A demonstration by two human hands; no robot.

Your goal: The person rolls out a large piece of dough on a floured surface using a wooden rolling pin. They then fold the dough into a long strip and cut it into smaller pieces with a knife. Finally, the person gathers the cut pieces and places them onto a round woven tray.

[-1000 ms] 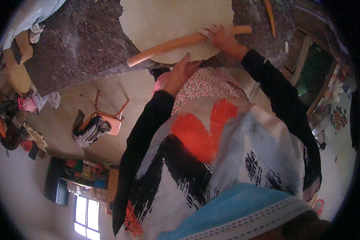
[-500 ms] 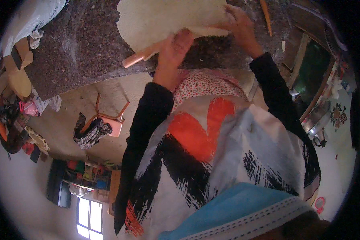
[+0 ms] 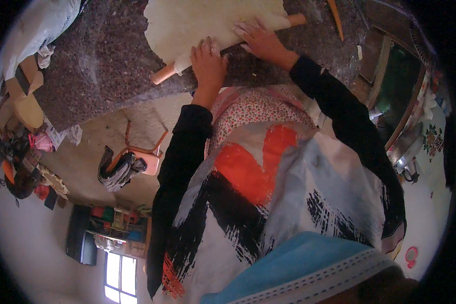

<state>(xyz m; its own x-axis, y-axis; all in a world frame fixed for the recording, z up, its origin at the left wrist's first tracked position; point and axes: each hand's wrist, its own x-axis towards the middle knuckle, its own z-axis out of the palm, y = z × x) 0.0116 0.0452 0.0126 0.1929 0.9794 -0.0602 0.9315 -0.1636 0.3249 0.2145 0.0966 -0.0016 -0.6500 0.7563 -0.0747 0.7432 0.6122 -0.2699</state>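
Step in hand, apparently: winding a pale dough sheet (image 3: 205,23) onto a wooden rolling pin (image 3: 163,74); the next turn would call for even pressure along its length. Left hand (image 3: 209,65) and right hand (image 3: 261,41) lie on the wrapped portion, fingers extended, not clenched. Pin lies on the dark speckled table (image 3: 111,66), at the sheet's near edge (both ends bare), long axis slanting from near left to far right.

Dough sheet (image 3: 197,30) and thin wooden stick (image 3: 336,20) run off the top edge. Rolling pin (image 3: 163,75) mid-section hidden under dough. Palm sides of left grip (image 3: 209,66) and right grip (image 3: 262,43) hidden. Shelf items (image 3: 119,220) too small to ID.
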